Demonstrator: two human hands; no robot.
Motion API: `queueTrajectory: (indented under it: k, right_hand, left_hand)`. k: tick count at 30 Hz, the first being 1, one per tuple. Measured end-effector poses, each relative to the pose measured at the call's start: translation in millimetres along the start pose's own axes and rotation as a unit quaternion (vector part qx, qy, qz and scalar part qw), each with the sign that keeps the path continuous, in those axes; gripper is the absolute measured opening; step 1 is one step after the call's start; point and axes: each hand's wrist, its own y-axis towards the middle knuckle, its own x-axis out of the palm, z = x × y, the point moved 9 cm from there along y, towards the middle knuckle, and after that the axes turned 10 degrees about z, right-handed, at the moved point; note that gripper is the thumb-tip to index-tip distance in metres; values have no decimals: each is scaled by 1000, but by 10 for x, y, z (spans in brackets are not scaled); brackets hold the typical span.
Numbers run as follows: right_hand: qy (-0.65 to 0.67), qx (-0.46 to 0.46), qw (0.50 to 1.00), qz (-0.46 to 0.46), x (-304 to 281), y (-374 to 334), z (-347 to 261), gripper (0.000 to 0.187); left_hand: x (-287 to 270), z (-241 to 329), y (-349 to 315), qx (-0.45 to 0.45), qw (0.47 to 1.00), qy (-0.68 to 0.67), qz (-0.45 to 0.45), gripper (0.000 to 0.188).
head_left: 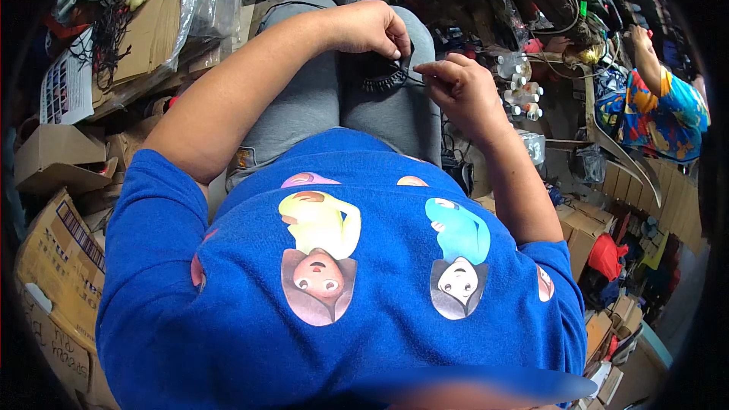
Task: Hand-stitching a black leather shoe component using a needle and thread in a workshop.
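Above my lap hangs a small black, curved piece with ridges along it, like a beaded or coiled band. My left hand is closed in a pinch just above it, its fingertips pointing down at the band's upper edge. To the right, my right hand pinches a thin black cord between thumb and forefinger. That cord runs toward the band. Dark colour hides how band and cord join. Behind them are my knees in grey trousers.
Several small clear bottles stand right of my knees. A person in a bright multicoloured top is at the far right, one arm raised. Cardboard boxes crowd the left, with tangled black cords above. A curved metal blade-like piece lies right.
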Motion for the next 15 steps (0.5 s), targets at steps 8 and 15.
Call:
queueTrajectory:
  k: [8, 15]
  right_hand:
    - [-72, -66, 994, 51, -3, -39, -185, 17]
    - [-123, -74, 989, 18, 3, 8, -269, 15]
  left_hand:
    - [0, -7, -11, 9, 1000, -3, 5, 21]
    - [3, 3, -32, 16, 1000, -18, 8, 23]
